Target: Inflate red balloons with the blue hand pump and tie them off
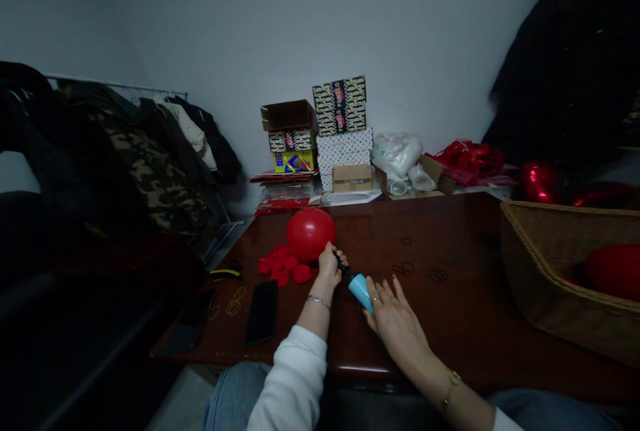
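Note:
A round, inflated red balloon point(311, 234) sits over the far middle of the table, its neck toward me. My left hand point(330, 263) is closed around the neck, where it meets the black front end of a hand pump. The pump's light-blue body point(361, 292) slants down toward my right hand point(395, 317). That hand has the rear of the pump between thumb and palm, with several fingers stretched out past it. Just left of the balloon lies a pile of limp red balloons point(284, 264). My fingers hide the balloon's mouth.
On the brown table point(450, 324) lie a black phone point(261, 312), a dark flat object point(191, 321), a yellow-edged item point(226, 274), pale loops point(233, 305) and dark rings point(438, 275). A wicker basket point(530, 284) holding a red balloon point(615, 272) stands right; stacked boxes point(345, 151) line the wall.

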A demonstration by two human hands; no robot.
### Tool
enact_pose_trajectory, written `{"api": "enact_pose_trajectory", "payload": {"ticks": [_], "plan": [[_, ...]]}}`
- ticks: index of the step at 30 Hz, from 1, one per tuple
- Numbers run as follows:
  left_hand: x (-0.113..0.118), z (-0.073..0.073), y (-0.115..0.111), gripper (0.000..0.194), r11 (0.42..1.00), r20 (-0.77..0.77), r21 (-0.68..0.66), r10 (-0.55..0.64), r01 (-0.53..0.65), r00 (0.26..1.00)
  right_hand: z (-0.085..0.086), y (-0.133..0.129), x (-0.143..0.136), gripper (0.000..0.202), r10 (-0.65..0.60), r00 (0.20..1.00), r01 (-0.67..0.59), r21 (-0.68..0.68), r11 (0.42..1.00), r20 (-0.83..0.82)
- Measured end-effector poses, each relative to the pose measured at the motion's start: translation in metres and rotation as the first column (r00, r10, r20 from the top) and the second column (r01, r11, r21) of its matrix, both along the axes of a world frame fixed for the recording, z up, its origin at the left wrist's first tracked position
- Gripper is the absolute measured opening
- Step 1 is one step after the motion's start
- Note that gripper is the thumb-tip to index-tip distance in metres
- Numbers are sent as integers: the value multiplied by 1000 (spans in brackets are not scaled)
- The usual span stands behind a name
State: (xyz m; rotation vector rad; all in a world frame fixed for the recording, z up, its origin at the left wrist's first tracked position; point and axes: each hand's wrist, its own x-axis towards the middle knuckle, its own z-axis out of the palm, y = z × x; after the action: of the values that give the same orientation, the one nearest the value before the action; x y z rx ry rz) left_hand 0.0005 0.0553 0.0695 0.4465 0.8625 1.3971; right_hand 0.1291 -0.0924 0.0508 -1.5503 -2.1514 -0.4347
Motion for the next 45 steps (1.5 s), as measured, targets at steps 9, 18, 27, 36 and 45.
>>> {"api": "enact_pose_trajectory", "payload": {"ticks": [9, 18, 27, 36, 45], "plan": [[-13, 6, 9, 30, 999, 1, -3, 36, -36, 999, -23, -33, 35, 55, 20, 998, -23, 55, 998, 54], [-8, 12, 3, 26, 999, -7, -5, 43, -43, 999, -10, -31, 31, 52, -2, 999, 1, 30, 1000, 54], [8, 6, -5, 25, 1000, 11, -15, -4, 4, 1000, 6, 4, 3, 50, -3, 1000, 3, -4, 1000, 5], [7, 3, -5, 25, 999, -18, -33, -5, 4, 1000, 13, 13, -13, 52, -65, 997, 67, -61, 996, 38], [-7, 3, 1, 24, 1000, -21, -11, 20, -20, 1000, -9, -17, 17, 53, -10, 999, 11, -33, 999, 46]]}}
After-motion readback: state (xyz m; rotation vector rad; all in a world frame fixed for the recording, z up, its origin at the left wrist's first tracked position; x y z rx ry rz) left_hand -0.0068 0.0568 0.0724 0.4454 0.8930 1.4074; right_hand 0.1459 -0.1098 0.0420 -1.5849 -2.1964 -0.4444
